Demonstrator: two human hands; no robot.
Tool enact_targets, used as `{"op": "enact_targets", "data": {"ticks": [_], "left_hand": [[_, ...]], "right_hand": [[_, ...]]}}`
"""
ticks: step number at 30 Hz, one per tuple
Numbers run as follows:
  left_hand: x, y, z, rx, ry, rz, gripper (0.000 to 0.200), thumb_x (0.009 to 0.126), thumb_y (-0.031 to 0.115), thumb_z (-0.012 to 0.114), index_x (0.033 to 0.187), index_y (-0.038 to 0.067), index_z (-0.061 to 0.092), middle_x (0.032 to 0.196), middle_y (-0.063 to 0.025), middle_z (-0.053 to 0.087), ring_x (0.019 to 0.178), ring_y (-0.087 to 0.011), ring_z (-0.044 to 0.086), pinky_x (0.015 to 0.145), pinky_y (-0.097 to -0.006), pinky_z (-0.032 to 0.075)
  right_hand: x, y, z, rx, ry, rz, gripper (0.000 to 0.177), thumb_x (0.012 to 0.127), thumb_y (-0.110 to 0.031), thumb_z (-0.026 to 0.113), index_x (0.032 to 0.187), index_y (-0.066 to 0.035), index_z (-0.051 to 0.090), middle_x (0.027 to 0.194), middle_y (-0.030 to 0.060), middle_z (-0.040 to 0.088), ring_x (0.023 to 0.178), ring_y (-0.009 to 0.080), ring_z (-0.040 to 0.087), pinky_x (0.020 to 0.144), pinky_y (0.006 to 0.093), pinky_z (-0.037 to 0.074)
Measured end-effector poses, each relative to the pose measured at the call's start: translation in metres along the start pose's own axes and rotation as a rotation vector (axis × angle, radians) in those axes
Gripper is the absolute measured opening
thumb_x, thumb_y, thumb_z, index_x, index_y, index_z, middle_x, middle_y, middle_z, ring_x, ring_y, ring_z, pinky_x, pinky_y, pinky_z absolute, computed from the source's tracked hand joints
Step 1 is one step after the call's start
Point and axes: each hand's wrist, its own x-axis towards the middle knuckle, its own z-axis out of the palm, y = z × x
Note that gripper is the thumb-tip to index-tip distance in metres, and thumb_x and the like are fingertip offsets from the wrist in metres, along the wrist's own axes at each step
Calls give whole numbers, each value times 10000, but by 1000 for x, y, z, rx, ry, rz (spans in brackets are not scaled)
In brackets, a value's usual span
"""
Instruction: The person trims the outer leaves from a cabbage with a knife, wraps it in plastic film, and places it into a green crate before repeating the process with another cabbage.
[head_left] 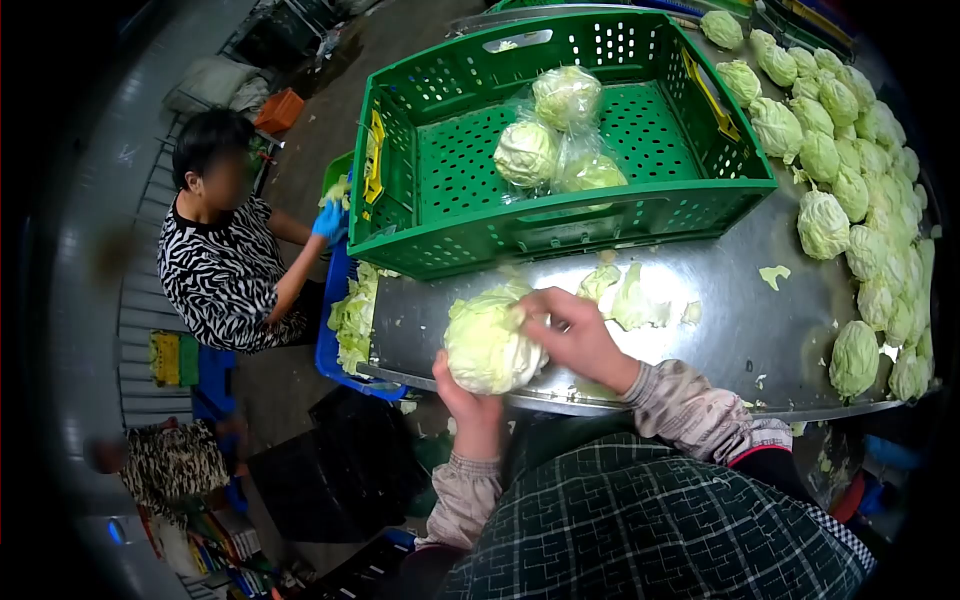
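A pale green cabbage [492, 342] is held over the near edge of the metal table [740, 300]. My left hand [470, 405] supports it from below, fingers wrapped round its underside. At the cabbage's upper right side, my right hand [575, 335] has its fingers pinched at the outer leaves; what exactly lies between the fingertips is too small to make out. Loose leaves [635, 302] lie on the metal just beyond my right hand. Behind them stands a green crate [580, 232] with several cabbages [527, 154] in clear plastic inside.
Many cabbages [820, 155] are piled along the right side of the table. At the left, a co-worker [225, 240] with a blue glove stands by a blue bin [328, 345] holding leaves. Black containers [320, 465] stand on the floor at lower left.
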Motion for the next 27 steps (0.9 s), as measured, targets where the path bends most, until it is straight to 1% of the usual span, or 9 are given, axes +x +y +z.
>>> {"op": "enact_targets", "data": {"ticks": [3, 5, 6, 7, 9, 11, 20, 23, 27], "left_hand": [[-7, 7, 12, -175, 28, -77, 709, 915, 555, 341, 1375, 21, 417, 1358, -154, 499, 1232, -320, 499, 1030, -449, 417], [-7, 6, 14, -163, 36, -43, 696, 925, 550, 317, 1376, 30, 419, 1355, -147, 503, 1232, -319, 500, 1029, -448, 417], [-8, 4, 13, -112, 46, -19, 694, 927, 547, 316, 1376, 29, 418, 1356, -148, 502, 1231, -320, 501, 1029, -448, 417], [-10, 3, 11, -57, 57, 2, 691, 929, 544, 314, 1377, 28, 417, 1356, -150, 501, 1230, -321, 502, 1028, -448, 417], [-11, 2, 16, -4, 47, 46, 694, 930, 539, 315, 1375, 17, 416, 1359, -159, 496, 1224, -324, 507, 1029, -448, 416], [-14, 4, 21, -105, 52, 41, 695, 930, 536, 315, 1373, 10, 417, 1361, -165, 494, 1222, -328, 508, 1033, -449, 413], [-21, 6, 22, -153, -30, -39, 734, 899, 559, 361, 1377, 5, 412, 1371, -182, 478, 1240, -347, 485, 1049, -457, 394], [-22, 11, 30, -136, -16, -17, 728, 899, 571, 350, 1394, 38, 401, 1392, -169, 459, 1257, -342, 471, 1056, -473, 386], [-13, 19, 37, -204, -34, 44, 711, 907, 580, 306, 1426, 98, 367, 1427, -146, 426, 1291, -346, 435, 1069, -499, 369]], "right_hand": [[11, -1, -16, 68, 33, 162, 274, 856, -125, 692, 1083, 23, 655, 943, 40, 692, 821, 97, 625, 742, 244, 498], [5, -14, -12, -119, -27, -23, 458, 790, -150, 752, 1193, 2, 596, 1083, 92, 659, 867, 140, 642, 771, 260, 504], [5, -18, -5, -263, -26, -354, 624, 729, -176, 795, 1278, -33, 535, 1191, 141, 599, 940, 196, 645, 791, 288, 511], [3, -21, 5, -318, -16, -356, 498, 726, -286, 776, 1162, -102, 621, 1154, 142, 604, 923, 277, 662, 759, 366, 541], [9, -12, 10, -238, -67, -410, 345, 760, -208, 737, 1064, -64, 662, 1048, 132, 634, 866, 263, 667, 731, 334, 538], [11, -13, -1, -113, -83, -192, 226, 788, -120, 676, 994, -28, 678, 921, 119, 655, 776, 251, 659, 689, 300, 527], [-23, -44, -21, 11, -15, -143, 152, 813, -51, 666, 955, -7, 696, 736, 60, 676, 629, 116, 619, 599, 260, 499], [-26, -72, -40, 365, -155, 400, 127, 823, -62, 675, 939, -16, 703, 714, 14, 663, 615, 72, 588, 558, 229, 462], [-36, -63, -32, 160, -250, 169, 369, 756, -117, 786, 1085, -16, 654, 686, -42, 593, 578, 24, 501, 505, 197, 397]]}}
